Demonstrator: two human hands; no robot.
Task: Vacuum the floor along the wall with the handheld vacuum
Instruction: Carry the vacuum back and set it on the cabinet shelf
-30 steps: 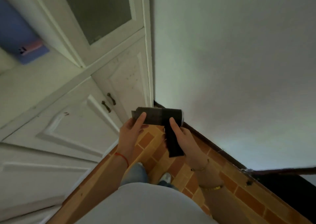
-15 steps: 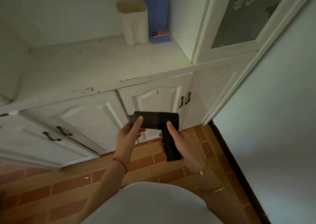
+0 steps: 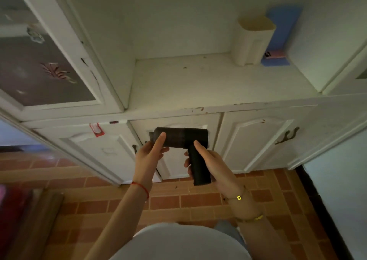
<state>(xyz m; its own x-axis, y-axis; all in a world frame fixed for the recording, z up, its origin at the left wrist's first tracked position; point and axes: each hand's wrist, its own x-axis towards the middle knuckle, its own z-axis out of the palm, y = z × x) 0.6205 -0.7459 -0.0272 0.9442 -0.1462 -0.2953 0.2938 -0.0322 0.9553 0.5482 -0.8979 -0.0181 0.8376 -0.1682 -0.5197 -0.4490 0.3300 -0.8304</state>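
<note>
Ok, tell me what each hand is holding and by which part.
Both hold the handheld vacuum: the right hand grips its downward handle, index finger extended up the handle; the left hand steadies the barrel near its front end.

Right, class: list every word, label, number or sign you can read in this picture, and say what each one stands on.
No text here can be read.
Red sticker on a lower cabinet door: marks too blurred to read.
Pink label on the blue box: dark marks, unreadable.
Handheld vacuum: no print visible.
</note>
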